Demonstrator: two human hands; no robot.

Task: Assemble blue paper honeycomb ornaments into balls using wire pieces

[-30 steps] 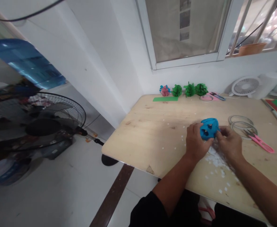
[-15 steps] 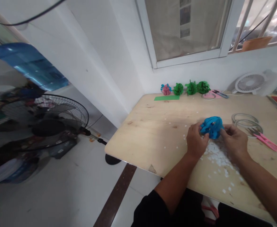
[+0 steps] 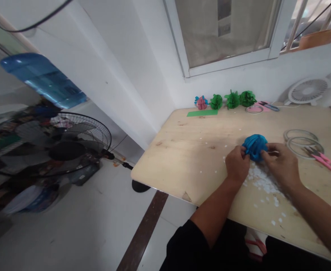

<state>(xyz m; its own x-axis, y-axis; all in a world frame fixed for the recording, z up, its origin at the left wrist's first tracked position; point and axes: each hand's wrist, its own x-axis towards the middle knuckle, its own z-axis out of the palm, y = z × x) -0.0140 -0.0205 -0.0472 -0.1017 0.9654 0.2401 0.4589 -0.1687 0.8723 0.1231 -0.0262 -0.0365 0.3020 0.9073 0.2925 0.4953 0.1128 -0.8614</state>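
A blue folded paper ball [image 3: 255, 146] with openings between its folds is held between my two hands, just over the wooden table. My left hand [image 3: 237, 164] pinches its left side, fingers closed on the paper. On the other side, my right hand [image 3: 283, 164] grips the ball's right edge between thumb and fingers. Small white paper bits [image 3: 263, 180] lie scattered beneath and in front of my hands. To the right of my right hand rest pink-handled thread snips [image 3: 329, 164], partly over two overlapping wire rings [image 3: 302, 141].
Along the wall stand a pink-and-blue paper ball [image 3: 201, 102] and several green paper balls [image 3: 232, 100]. A green paper strip [image 3: 202, 113] lies in front. At the back right are another pair of snips [image 3: 269, 106] and a small white fan [image 3: 308, 91]. A black standing fan [image 3: 66, 150] is left.
My hands have turned the blue paper ball, and its large openings now show less. The view has shifted slightly, so the table things sit a little differently in the picture.
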